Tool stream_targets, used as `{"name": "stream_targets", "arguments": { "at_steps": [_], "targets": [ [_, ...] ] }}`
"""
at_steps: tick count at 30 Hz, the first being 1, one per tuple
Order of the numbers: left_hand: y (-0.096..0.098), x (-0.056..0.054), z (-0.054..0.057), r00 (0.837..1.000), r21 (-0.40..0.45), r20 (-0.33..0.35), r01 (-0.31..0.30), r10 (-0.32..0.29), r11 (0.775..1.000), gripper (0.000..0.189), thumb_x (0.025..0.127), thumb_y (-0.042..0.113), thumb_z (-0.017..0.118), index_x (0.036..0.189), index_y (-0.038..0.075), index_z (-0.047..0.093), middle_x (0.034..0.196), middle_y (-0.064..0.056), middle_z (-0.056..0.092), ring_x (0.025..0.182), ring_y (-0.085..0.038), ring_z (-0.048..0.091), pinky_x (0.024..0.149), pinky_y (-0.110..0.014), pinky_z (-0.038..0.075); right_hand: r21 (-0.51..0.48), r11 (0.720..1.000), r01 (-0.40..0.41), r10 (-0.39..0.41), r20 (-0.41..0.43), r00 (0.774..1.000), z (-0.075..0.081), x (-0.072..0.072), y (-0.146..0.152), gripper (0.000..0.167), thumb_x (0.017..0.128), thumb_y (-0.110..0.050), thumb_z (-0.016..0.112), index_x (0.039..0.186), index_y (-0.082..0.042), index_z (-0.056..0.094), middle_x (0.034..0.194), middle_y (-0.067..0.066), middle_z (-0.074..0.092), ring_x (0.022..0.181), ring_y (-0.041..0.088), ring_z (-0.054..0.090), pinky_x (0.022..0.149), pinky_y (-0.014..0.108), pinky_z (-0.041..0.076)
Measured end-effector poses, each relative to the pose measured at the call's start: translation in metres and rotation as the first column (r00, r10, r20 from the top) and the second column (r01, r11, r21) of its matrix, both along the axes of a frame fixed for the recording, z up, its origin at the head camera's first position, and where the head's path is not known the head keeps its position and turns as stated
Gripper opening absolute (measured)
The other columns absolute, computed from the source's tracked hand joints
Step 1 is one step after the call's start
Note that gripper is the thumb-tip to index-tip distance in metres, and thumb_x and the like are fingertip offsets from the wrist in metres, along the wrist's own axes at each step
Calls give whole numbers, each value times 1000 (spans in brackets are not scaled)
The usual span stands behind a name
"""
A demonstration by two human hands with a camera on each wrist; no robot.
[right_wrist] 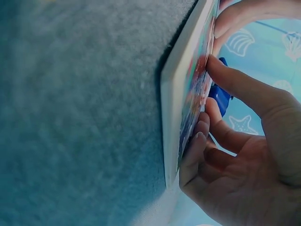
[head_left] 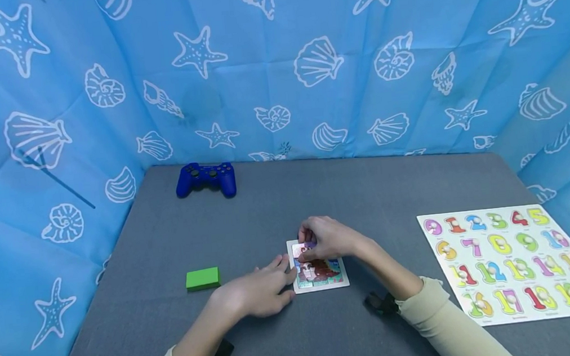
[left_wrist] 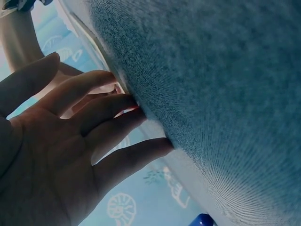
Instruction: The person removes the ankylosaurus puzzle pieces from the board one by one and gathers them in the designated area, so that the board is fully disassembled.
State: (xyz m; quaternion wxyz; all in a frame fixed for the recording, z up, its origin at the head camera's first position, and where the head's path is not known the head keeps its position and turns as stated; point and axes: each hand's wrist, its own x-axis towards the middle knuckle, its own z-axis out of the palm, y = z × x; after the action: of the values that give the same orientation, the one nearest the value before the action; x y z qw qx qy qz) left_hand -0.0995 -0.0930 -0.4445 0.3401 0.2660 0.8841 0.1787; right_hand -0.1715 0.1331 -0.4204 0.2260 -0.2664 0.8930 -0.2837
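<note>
A small jigsaw puzzle (head_left: 321, 274) in a white frame lies on the grey table, with a brown and pink picture. My left hand (head_left: 266, 290) rests at its left side, fingers extended and fingertips at the frame's edge. In the left wrist view the fingers (left_wrist: 127, 157) are spread and reach down to the tabletop. From the upper right, my right hand (head_left: 331, 237) reaches over the puzzle and pinches a puzzle piece (head_left: 298, 250) at the top left between thumb and index finger. The right wrist view has the other fingers (right_wrist: 193, 160) curled against the puzzle's face; they partly hide the picture.
A green block (head_left: 203, 279) lies left of my left hand. At the back left sits a blue game controller (head_left: 206, 179). A white number board (head_left: 518, 262) with coloured numerals takes up the right side. Blue shell-patterned curtains (head_left: 267, 89) border the table (head_left: 357, 194).
</note>
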Motion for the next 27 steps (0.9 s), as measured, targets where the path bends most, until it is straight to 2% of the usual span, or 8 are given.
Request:
{"name": "stream_targets", "arguments": {
  "at_steps": [2,3,5,6,12,14,19,27],
  "targets": [
    [0,0,0,1000,1,4,1,-1,1000,61,113,42,55,169,22,41,184,-13,14,172,-32,13,129,-72,28,-4,1000,0,0,-4,1000,0,0,0,27,91,-25,89,101,-10,69,94,3,66,82,11,56,73,25,47],
    [1,2,4,1000,-4,1,-1,1,1000,60,113,42,55,168,22,42,184,-13,15,172,-32,14,129,-72,29,-8,1000,2,-2,-4,1000,0,1,1,27,91,-25,89,101,-10,69,94,3,67,82,11,56,73,25,48],
    [3,6,19,1000,-16,13,-9,9,1000,60,114,40,55,168,20,42,184,-13,16,172,-31,14,130,-71,29,-21,1000,6,-6,0,1000,0,1,1,26,91,-24,89,102,-10,70,94,3,68,82,11,57,73,24,49],
    [2,6,19,1000,-11,10,-1,1,1000,60,114,41,54,168,20,42,183,-14,16,172,-32,14,129,-72,29,-30,1000,6,-6,2,1000,-1,1,1,26,91,-23,89,102,-10,70,94,3,68,82,11,58,73,24,49],
    [5,10,33,1000,-5,8,-3,3,1000,57,115,36,51,168,15,42,183,-17,18,172,-33,16,129,-71,30,-91,996,-25,24,-20,1000,-2,2,3,21,92,-14,86,106,-6,73,95,5,72,84,11,62,74,22,52],
    [7,12,43,999,-17,27,-26,26,1000,57,114,32,54,167,14,43,183,-15,17,172,-31,16,131,-68,29,-110,993,-39,36,-33,999,-2,3,4,21,93,-13,85,110,-5,74,96,6,73,85,10,63,75,21,53],
    [7,11,38,1000,-19,22,-13,13,1000,58,114,33,55,168,15,42,183,-16,16,172,-33,15,130,-70,29,-154,986,-58,50,-54,997,-2,3,6,21,93,-10,84,112,-5,77,95,5,74,82,6,64,74,20,55],
    [6,14,45,1000,-14,19,-18,18,1000,57,114,32,54,168,14,42,183,-16,17,172,-32,16,131,-68,28,-263,962,-75,63,-54,997,-5,5,10,19,92,-2,83,110,-4,77,100,10,76,83,5,70,76,22,61]
  ]
}}
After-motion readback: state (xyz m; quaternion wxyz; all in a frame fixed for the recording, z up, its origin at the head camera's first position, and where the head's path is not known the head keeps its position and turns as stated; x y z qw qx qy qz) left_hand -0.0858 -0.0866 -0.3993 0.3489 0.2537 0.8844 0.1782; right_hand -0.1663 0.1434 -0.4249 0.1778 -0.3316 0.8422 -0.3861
